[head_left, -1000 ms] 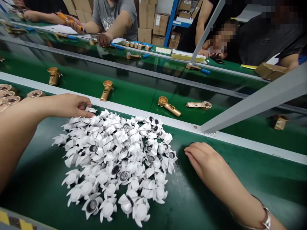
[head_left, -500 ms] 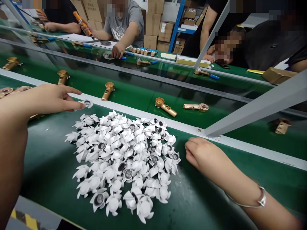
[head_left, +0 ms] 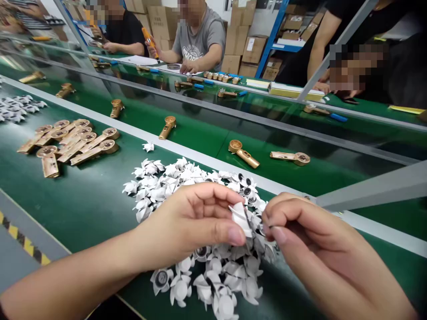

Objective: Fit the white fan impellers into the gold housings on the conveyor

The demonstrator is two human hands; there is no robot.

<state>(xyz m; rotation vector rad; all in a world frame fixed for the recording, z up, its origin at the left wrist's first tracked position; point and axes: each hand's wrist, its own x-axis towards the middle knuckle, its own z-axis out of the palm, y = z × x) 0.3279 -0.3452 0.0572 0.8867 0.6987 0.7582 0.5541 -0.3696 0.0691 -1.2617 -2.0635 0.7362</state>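
- Hands are close together but apart: the left hand (head_left: pixel 200 218) grips one white fan wheel (head_left: pixel 240 218) between thumb and fingers.
- Just beside it, the right hand (head_left: pixel 310 235) has thumb and fingertips pinched narrow on a tiny dark part (head_left: pixel 271 227), too small to identify; it stands apart from the wheel, so this piece looks unfinished.
- Beneath and around both hands, a pile of loose white wheels (head_left: pixel 180 173) lies on the green surface (head_left: pixel 100 195), some dark hub up, others plain cap up; judging by its size, much is left.
- One lone wheel (head_left: pixel 148 146) sits between the pile and the grouped gold fan bodies (head_left: pixel 78 144), whose round heads show dark centres.
- Farther left, a spread cluster of white wheels (head_left: pixel 16 109) may be finished ones; I cannot tell.
- Beyond the white rail (head_left: pixel 207 158), more gold bodies (head_left: pixel 167 127) rest well apart on the green belt (head_left: pixel 200 138).
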